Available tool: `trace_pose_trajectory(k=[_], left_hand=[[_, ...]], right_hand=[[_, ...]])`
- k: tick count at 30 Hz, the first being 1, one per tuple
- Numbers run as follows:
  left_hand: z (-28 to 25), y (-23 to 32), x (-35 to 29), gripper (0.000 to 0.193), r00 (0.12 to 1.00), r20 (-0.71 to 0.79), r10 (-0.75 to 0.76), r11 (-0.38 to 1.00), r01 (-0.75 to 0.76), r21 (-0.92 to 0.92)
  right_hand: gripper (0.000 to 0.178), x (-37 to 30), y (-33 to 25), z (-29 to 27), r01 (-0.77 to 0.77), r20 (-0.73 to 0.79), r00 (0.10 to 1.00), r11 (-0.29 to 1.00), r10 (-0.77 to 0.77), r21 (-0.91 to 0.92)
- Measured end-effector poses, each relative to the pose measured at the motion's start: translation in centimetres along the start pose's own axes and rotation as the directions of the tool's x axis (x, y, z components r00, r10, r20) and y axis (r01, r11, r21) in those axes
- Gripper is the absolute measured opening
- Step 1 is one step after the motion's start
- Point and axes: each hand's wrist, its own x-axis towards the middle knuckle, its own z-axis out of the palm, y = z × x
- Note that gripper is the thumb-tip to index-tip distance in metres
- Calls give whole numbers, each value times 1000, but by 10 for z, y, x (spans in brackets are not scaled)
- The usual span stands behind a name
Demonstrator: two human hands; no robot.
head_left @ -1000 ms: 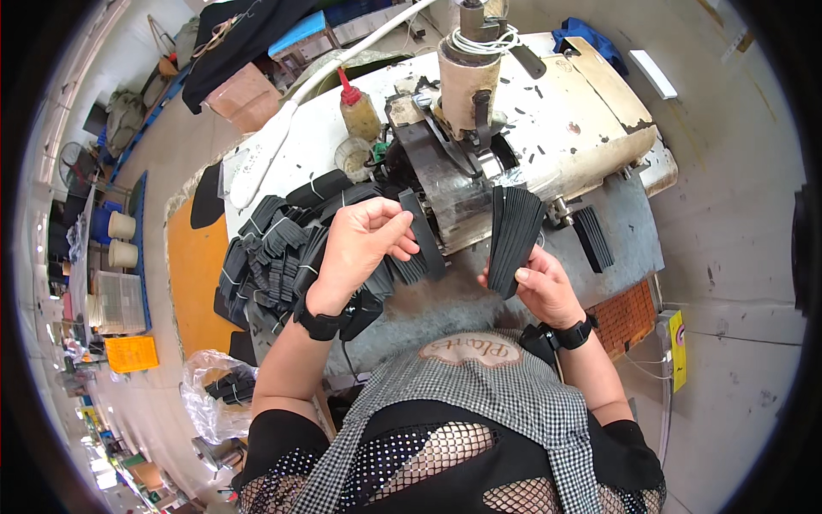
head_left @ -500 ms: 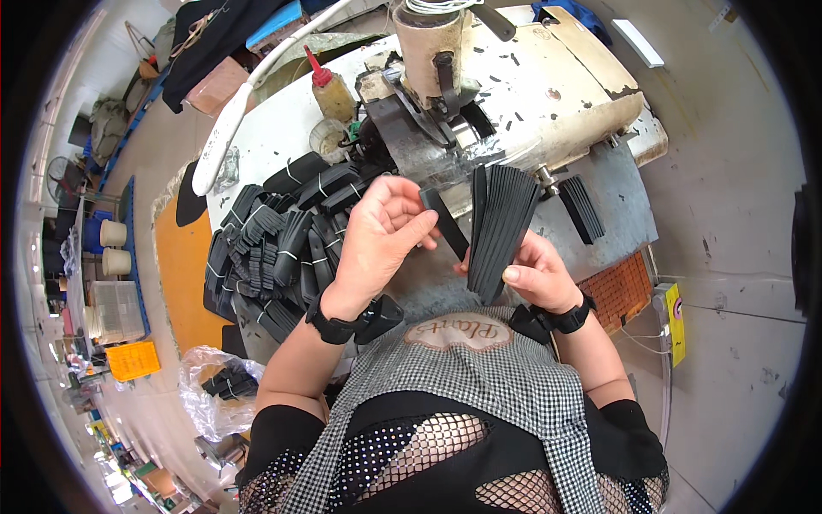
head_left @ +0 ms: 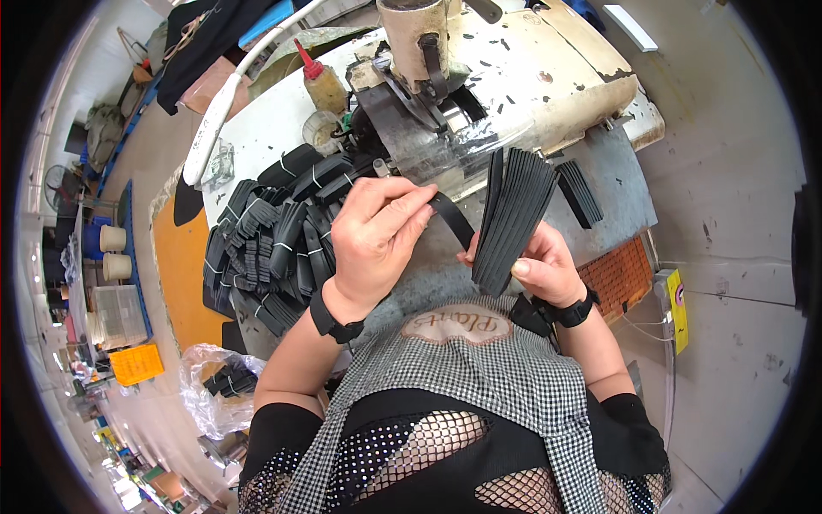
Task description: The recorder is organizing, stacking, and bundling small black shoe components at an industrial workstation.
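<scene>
A fanned stack of flat black strips (head_left: 518,214) is gripped at its lower end by my right hand (head_left: 550,265), its thumb pressed on the near side. One black strip (head_left: 452,219) bends away from the left of the stack. Its upper end is pinched between the thumb and fingers of my left hand (head_left: 377,231), while its lower end stays at my right fingertips. Just beyond the stack, a smaller row of black strips (head_left: 580,194) lies on the grey metal tabletop (head_left: 623,193). Many tied bundles of black strips (head_left: 287,240) are heaped left of my left hand.
A worn cream machine (head_left: 565,68) stands ahead, its upright column (head_left: 413,43) above a dark metal guard. Left of it are a red-tipped bottle (head_left: 324,84), a clear cup (head_left: 321,128) and a white lamp arm (head_left: 214,128). A plastic bag (head_left: 210,390) with black pieces sits lower left.
My left hand has closed from loose, parted fingers into a pinch on the end of the separated strip, which now curves. The stack in my right hand has tilted slightly rightward.
</scene>
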Motion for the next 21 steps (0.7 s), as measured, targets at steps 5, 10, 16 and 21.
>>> trace_pose_trajectory(k=[5,10,16,21], left_hand=[[7,11,-11,16,877,180,-445,727,471,-499],[0,10,-12,24,738,469,-485,291,642,-709],[-4,7,-4,24,599,618,-509,182,777,-603],[-9,1,-2,23,496,718,-488,3,824,-567]], right_hand=[[54,-2,0,3,1,0,1000,999,-1,-38],[55,-4,-2,8,-11,-11,1000,996,10,-90],[53,-5,-1,13,-50,3,999,994,51,-102],[50,-5,5,5,-3,4,1000,999,3,-39]])
